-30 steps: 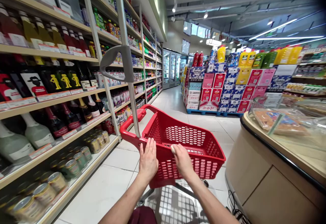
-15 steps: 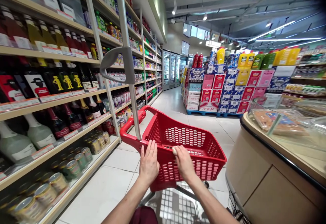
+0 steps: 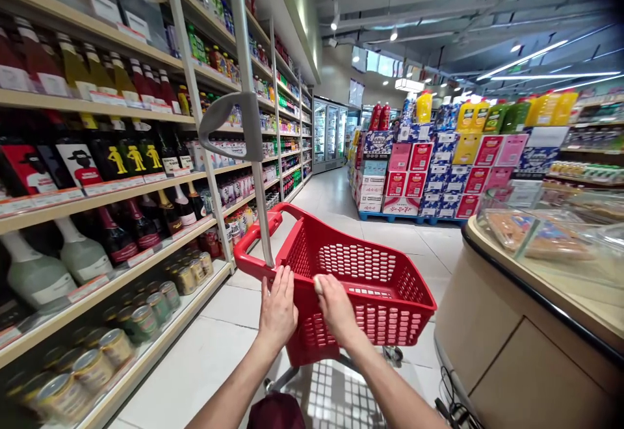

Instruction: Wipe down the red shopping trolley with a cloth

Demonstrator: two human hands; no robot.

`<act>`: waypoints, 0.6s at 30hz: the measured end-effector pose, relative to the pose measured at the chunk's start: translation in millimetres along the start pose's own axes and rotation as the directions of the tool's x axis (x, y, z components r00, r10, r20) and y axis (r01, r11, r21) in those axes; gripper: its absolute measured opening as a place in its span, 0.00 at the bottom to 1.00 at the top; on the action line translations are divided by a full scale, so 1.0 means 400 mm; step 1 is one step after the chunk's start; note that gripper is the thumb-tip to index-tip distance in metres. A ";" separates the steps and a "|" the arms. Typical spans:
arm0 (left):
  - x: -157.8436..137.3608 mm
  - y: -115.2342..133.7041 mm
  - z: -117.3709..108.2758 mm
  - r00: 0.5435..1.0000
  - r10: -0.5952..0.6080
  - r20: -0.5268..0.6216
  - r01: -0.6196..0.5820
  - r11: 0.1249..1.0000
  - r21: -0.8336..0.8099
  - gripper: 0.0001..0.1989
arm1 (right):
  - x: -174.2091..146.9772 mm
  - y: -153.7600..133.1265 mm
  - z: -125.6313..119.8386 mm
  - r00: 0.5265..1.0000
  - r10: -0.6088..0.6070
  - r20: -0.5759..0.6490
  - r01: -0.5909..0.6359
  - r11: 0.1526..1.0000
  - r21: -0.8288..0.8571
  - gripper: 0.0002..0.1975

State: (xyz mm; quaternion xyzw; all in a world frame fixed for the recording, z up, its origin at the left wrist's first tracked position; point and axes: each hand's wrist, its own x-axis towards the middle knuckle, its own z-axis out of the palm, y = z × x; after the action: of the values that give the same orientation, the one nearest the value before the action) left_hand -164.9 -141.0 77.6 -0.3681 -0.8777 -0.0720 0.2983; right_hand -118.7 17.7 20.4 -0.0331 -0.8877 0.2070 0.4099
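Observation:
In front of me stands a red plastic shopping cart (image 3: pixel 385 298) with a perforated basket, nothing visible inside it. A grey pole with a loop handle (image 3: pixel 253 123) rises from its left end, by the push bar. My left hand (image 3: pixel 279 305) lies flat against the near side of the basket, close to the pole's foot, fingers stretched out. Just right of it, my right hand (image 3: pixel 336 305) is curled at the near rim, closed round a small whitish wad (image 3: pixel 318 284) that pokes out at the fingertips. Its exact kind is hidden by the fingers.
Shelves of bottles and cans (image 3: pixel 146 185) run along my left. A rounded counter (image 3: pixel 507 312) with packaged food under glass stands close on the right, cables (image 3: pixel 455 396) at its foot. Stacked drink cartons (image 3: pixel 414 175) and glass-door coolers (image 3: pixel 327 133) are farther ahead.
My right hand has slid left along the basket's near rim, closer to my left hand. My left hand has shifted slightly left. The view has moved a little.

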 end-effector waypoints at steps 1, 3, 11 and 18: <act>-0.002 0.000 -0.001 1.000 0.000 0.001 0.000 1.000 -0.001 0.30 | 0.015 -0.028 0.014 1.000 -0.019 0.005 0.019 1.000 0.015 0.20; -0.007 -0.004 -0.005 1.000 0.018 0.011 -0.018 1.000 0.002 0.30 | 0.033 -0.058 0.022 0.999 -0.048 0.017 0.047 0.998 0.030 0.20; -0.034 -0.026 -0.037 1.000 0.022 0.017 -0.021 0.999 -0.033 0.31 | -0.101 0.130 -0.144 0.990 0.130 0.057 -0.131 0.991 0.008 0.17; -0.080 0.038 -0.070 0.985 -0.103 -0.136 0.062 0.958 -0.279 0.28 | -0.103 0.041 -0.222 0.951 0.308 -0.014 -0.297 0.927 0.230 0.17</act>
State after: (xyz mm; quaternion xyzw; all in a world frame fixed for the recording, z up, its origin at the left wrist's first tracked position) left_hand -123.6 -159.3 80.4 -0.3625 -0.8491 -0.2324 0.3059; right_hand -27.4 53.7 36.0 -0.1281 -0.8322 0.3663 0.3960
